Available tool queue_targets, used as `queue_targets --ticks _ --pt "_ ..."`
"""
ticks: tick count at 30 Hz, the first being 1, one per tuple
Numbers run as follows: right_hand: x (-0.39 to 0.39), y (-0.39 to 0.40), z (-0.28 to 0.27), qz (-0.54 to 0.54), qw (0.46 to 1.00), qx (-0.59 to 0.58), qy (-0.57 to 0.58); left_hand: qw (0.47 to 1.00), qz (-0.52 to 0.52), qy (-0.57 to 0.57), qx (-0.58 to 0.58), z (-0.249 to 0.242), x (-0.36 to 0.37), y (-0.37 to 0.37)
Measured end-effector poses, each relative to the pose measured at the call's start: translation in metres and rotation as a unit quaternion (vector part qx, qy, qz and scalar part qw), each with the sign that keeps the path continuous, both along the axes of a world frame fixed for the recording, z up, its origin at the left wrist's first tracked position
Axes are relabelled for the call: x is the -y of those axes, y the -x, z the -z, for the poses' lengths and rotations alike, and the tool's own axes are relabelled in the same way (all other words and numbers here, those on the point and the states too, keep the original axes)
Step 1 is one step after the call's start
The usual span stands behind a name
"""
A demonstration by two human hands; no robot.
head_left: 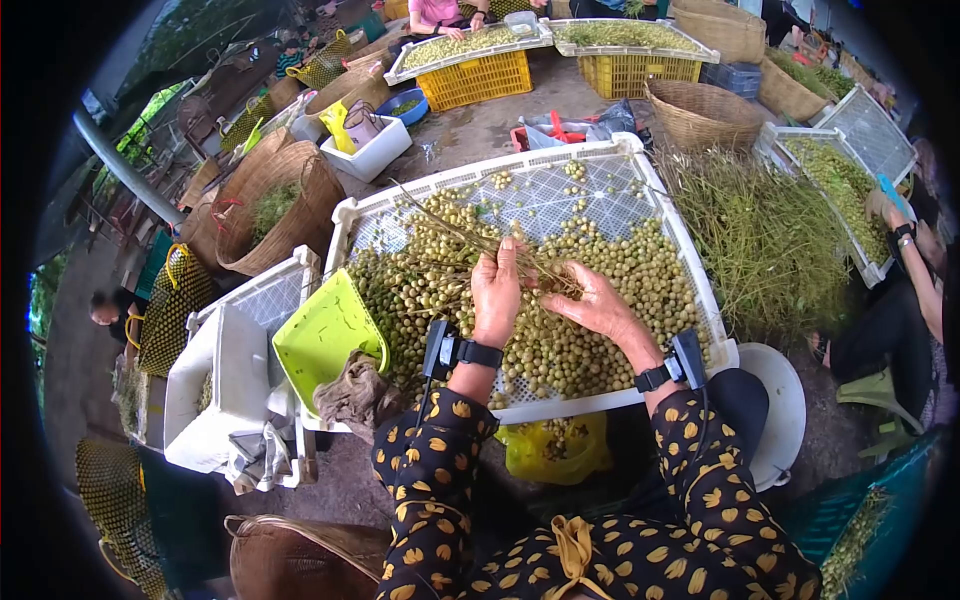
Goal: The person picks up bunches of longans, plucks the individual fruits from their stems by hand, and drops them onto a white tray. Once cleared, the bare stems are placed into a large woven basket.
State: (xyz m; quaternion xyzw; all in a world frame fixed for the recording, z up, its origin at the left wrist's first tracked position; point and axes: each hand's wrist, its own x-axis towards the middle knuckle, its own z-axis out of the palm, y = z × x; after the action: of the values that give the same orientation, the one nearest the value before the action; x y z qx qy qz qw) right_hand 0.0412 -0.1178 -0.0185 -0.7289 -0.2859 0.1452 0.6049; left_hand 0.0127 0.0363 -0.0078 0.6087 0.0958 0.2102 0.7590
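A wide white mesh tray [525, 213] lies in front of me, spread with small round green-brown fruits [600, 350], perhaps longans. Above the fruits, my left hand [495, 292] is closed on a bunch of thin brown stems [455, 232], its thumb pointing up. Long twig ends stick out to the upper left. My right hand [597, 305] is closed on the other end of the same bunch, fingers curled inward. Whether fruits still hang between the hands is hard to make out. A lime-green scoop-like basin [325, 335] rests on the tray's left corner beside a crumpled brown cloth [358, 392].
Cut stems [750, 240] are heaped right of the tray. A white bucket [780, 415] stands by my right knee, a yellow bag [555, 450] below the tray. White foam boxes [225, 385] and a wicker basket [290, 215] are at left. Other people sit at trays behind and right.
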Motion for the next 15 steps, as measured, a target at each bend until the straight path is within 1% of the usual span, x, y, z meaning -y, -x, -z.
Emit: queue_targets --ticks 1,4,5,6,8,9,12,14,15 --pt "-0.003 -0.002 0.007 0.012 0.999 -0.005 -0.03 1.0 -0.006 0.014 -0.003 0.0 0.003 0.001" --pt "-0.001 -0.011 0.021 0.066 0.996 0.056 0.011 1.0 0.015 0.004 0.014 0.002 0.008 -0.001" --pt "0.0 -0.02 0.035 0.074 0.997 0.031 0.015 1.0 0.02 0.001 0.018 0.004 0.009 0.0" --pt "-0.006 -0.018 0.034 0.107 0.99 0.082 -0.039 1.0 0.013 0.004 0.013 0.006 0.011 0.0" --pt "0.001 -0.014 0.029 0.113 0.984 0.14 0.017 1.0 -0.007 0.006 0.004 0.008 0.01 -0.003" --pt "0.001 -0.016 0.027 0.1 0.984 0.143 0.042 1.0 -0.012 -0.003 0.008 0.01 0.009 -0.003" --pt "0.002 -0.016 0.027 0.083 0.983 0.157 0.053 1.0 -0.002 0.022 -0.004 0.008 0.009 -0.001" --pt "0.006 -0.021 0.042 0.096 0.96 0.258 0.057 1.0 -0.012 0.024 -0.007 0.004 0.007 0.001" --pt "0.008 -0.024 0.045 0.088 0.97 0.211 0.079 0.999 -0.017 0.036 -0.002 0.001 0.008 0.002"
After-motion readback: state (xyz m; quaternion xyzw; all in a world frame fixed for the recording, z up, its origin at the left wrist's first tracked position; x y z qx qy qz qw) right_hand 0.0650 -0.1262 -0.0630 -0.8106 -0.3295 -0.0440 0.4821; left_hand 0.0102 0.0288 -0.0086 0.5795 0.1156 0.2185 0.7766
